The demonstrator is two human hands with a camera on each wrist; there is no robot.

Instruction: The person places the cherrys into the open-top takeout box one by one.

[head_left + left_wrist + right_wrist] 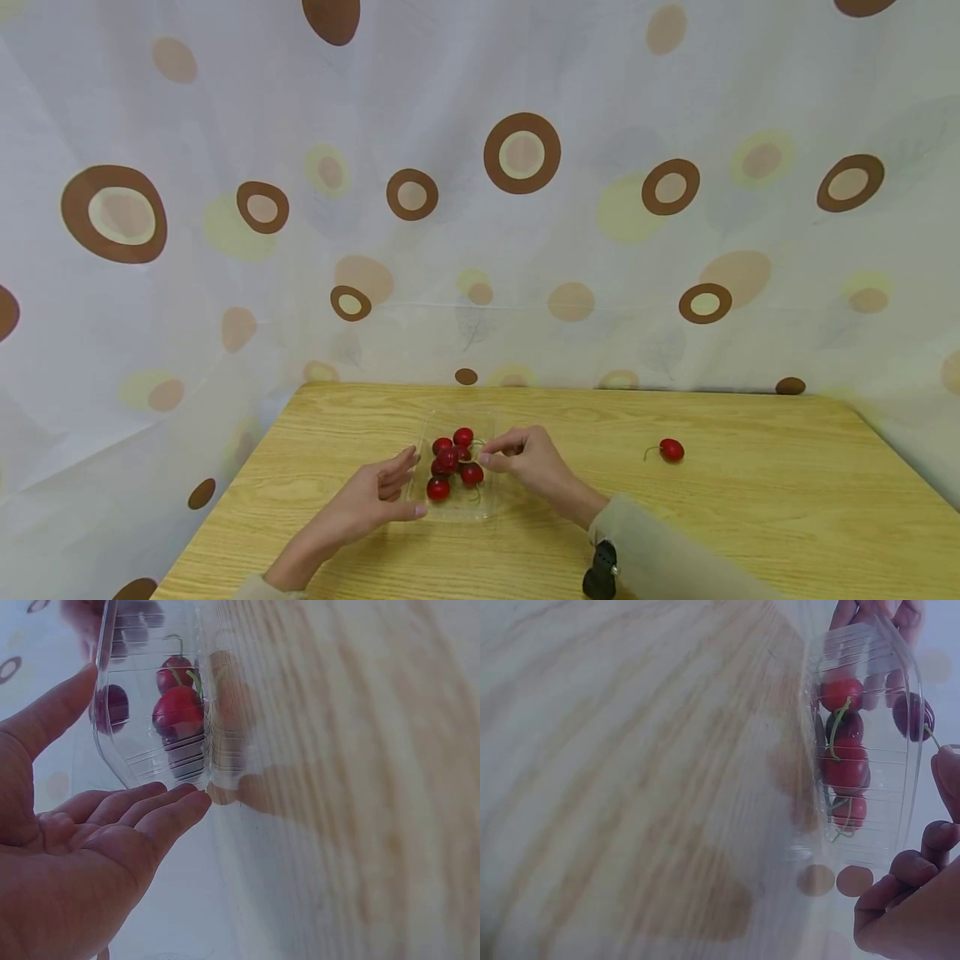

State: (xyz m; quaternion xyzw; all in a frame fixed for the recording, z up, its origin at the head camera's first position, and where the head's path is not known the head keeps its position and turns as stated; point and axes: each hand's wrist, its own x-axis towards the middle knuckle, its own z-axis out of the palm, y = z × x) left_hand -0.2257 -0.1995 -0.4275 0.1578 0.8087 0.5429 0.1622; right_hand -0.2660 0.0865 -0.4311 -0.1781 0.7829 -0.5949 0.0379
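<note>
A clear plastic container [486,504] stands on the table with several red cherries [846,765] inside, some with green stems. My right hand [536,462] pinches the stem of one dark red cherry [913,717] between thumb and forefinger. That cherry hangs at the height of the container's rim, above the others. My left hand [375,496] is at the container's left side, fingers extended and thumb spread apart. In the left wrist view its fingertips [196,801] are right at the container's wall.
One more cherry [671,451] with its stem lies on the wooden table [750,517], well to the right of the container. Behind the table hangs a pale curtain [450,250] with brown and yellow circles. A dark strap [600,571] is on the right sleeve.
</note>
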